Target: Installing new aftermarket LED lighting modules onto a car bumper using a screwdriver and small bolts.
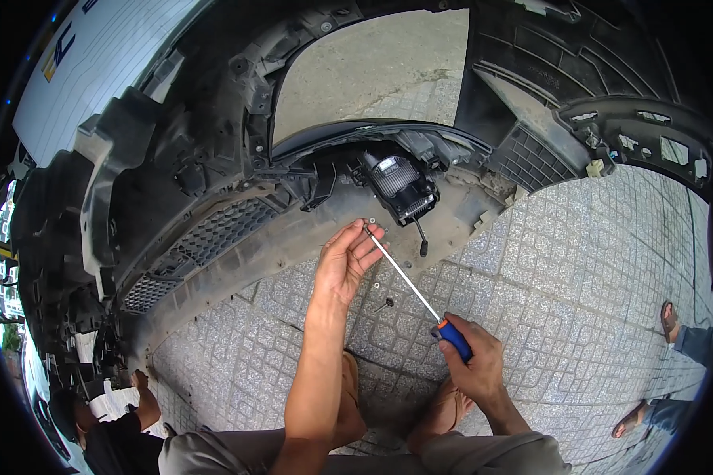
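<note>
My right hand (477, 362) is wrapped around the blue and orange handle of a screwdriver (408, 280). Its long metal shaft slants up and left to the fingertips of my left hand (347, 257). There my left thumb and index finger pinch together at the tip, the other fingers loosely curled; whatever small piece sits between them is too small to make out. Just beyond my left hand, a black lamp unit (404, 186) with a ribbed, clear front rests against the inner side of a large black car bumper (214, 214). A short cable (423, 240) hangs from the lamp.
Small loose fasteners, one a dark clip (387, 303), lie on the paving (562, 261) below my hands. At lower left, another person (119, 427) reaches toward the bumper. Someone else's sandalled feet (669, 321) are at right. A white vehicle panel (95, 71) stands upper left.
</note>
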The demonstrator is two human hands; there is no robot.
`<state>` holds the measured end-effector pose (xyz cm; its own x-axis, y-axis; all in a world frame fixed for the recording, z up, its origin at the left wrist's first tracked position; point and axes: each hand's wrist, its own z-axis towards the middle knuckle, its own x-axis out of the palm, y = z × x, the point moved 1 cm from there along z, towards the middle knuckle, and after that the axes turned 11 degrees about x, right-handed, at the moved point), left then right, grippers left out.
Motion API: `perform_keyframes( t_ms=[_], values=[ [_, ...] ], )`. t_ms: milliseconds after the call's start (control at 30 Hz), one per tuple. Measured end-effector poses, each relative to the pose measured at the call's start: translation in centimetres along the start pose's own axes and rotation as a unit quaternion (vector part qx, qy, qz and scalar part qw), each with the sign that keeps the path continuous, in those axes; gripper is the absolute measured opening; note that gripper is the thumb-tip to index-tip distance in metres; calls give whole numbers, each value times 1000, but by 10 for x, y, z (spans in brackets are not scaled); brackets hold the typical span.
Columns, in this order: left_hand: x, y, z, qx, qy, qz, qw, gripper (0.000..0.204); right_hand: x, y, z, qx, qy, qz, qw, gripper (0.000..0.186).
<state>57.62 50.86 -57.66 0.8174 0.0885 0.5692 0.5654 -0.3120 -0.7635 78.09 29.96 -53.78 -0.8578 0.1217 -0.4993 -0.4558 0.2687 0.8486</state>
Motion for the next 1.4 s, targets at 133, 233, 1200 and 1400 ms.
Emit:
perform_keyframes(
  t_ms=[133,233,1200,1400],
  values=[
    [8,-9,21,7,-12,53,999,19,19,17,6,46,-25,-96,994,43],
    [14,-11,38,38,-11,105,994,23,41,9,26,-10,-65,46,997,41],
    [12,-9,62,41,-36,56,997,28,35,9,55,-7,-40,11,999,41],
    [24,-26,72,1,-79,160,984,34,21,7,61,-51,-43,-30,997,43]
  ],
)
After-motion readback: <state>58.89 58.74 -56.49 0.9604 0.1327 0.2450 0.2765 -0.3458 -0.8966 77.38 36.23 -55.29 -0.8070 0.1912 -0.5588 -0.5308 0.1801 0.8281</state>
